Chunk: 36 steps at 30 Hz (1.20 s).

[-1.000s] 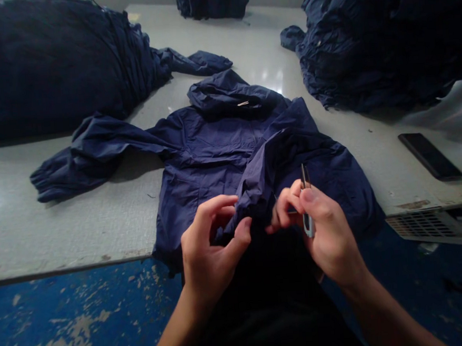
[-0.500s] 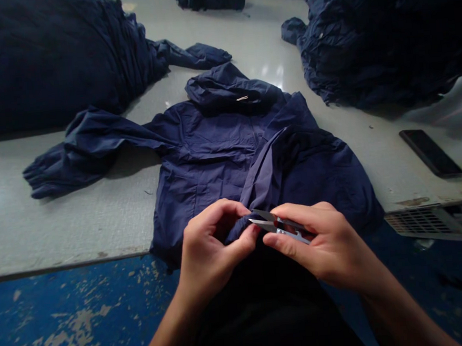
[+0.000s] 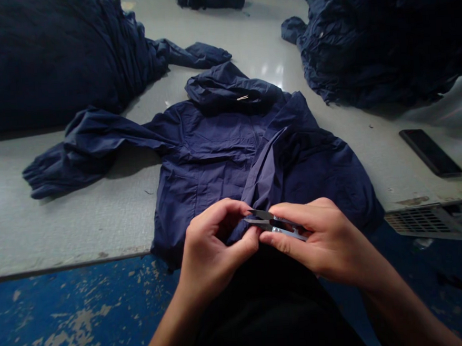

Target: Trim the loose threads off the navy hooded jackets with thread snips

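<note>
Left hand point(image 3: 208, 253) pinches navy jacket point(image 3: 230, 157) hem between thumb and fingertips, right hand point(image 3: 323, 240) closed around thread snips point(image 3: 272, 224), blades just beside left thumb; risk: a slip nicks fabric or skin.

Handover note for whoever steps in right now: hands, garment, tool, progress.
Left hand: pinching a bunched bit of the navy jacket at the near table edge.
Right hand: shut on the thread snips, blades pointing left, tips at the pinched fabric by the left fingertips.
Jacket lies spread on the grey table, one sleeve out to the left, hood at the far end.
Dark piles of similar fabric sit far left and far right; a phone lies on the right.
Done: fabric gathered, snips in place. Whether the cut is made cannot be told.
</note>
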### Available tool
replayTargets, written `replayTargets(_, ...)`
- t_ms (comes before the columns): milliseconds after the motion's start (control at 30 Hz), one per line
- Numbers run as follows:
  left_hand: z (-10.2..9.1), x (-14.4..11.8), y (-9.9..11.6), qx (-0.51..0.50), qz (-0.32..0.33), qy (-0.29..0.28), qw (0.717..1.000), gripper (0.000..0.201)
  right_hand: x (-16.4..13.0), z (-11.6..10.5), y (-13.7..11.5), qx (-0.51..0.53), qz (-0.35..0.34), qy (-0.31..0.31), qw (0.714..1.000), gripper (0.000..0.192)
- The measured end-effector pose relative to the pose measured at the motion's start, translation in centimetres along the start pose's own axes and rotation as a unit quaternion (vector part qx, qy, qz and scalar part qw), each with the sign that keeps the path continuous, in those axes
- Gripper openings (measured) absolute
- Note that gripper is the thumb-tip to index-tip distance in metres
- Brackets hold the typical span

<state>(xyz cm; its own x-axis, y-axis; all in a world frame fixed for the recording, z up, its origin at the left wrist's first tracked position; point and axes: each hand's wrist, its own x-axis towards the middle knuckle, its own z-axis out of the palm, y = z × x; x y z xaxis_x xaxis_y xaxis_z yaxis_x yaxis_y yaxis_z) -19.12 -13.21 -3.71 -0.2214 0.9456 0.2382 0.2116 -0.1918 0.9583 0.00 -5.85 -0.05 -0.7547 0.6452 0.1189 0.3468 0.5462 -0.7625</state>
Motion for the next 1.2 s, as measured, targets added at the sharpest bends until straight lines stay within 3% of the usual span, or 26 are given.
replayTargets(233,-0.1,-0.1,-0.1,0.018,0.019,-0.003,1.0,0.019,0.2,-0.2,-0.1,0.003,0.005,-0.011,1.0,0.017)
replayTargets(567,0.0,-0.2,0.0,0.012,-0.012,-0.019,1.0,0.016,0.2,-0.2,0.3,0.014,0.007,-0.01,1.0,0.024)
replayTargets(667,0.1,-0.3,0.0,0.012,-0.01,-0.016,1.0,0.017,0.1,-0.2,0.3,0.046,0.002,-0.011,0.999,0.017)
replayTargets(767,0.2,-0.5,-0.1,0.017,-0.013,-0.001,1.0,0.02,-0.3,0.3,0.3,0.12,0.053,0.032,0.991,0.015)
replayTargets(867,0.5,-0.6,-0.3,0.047,-0.008,0.048,0.998,0.029,-0.6,1.9,0.6,0.305,0.12,0.134,0.935,0.027)
replayTargets(933,0.7,-0.6,-0.7,0.072,0.023,0.075,0.994,0.036,-0.4,3.1,0.7,0.406,0.131,0.165,0.889,0.035)
replayTargets(1067,1.1,-1.0,-1.2,0.077,0.107,0.053,0.99,0.05,0.6,4.5,0.8,0.443,0.159,0.203,0.859,0.042)
replayTargets(1133,1.2,-1.2,-1.3,0.036,0.115,0.031,0.992,0.054,1.1,4.7,0.7,0.492,0.169,0.226,0.823,0.051)
replayTargets(1200,1.1,-1.3,-1.5,-0.004,0.117,0.054,0.992,0.05,1.4,4.7,0.7,0.555,0.166,0.244,0.778,0.052)
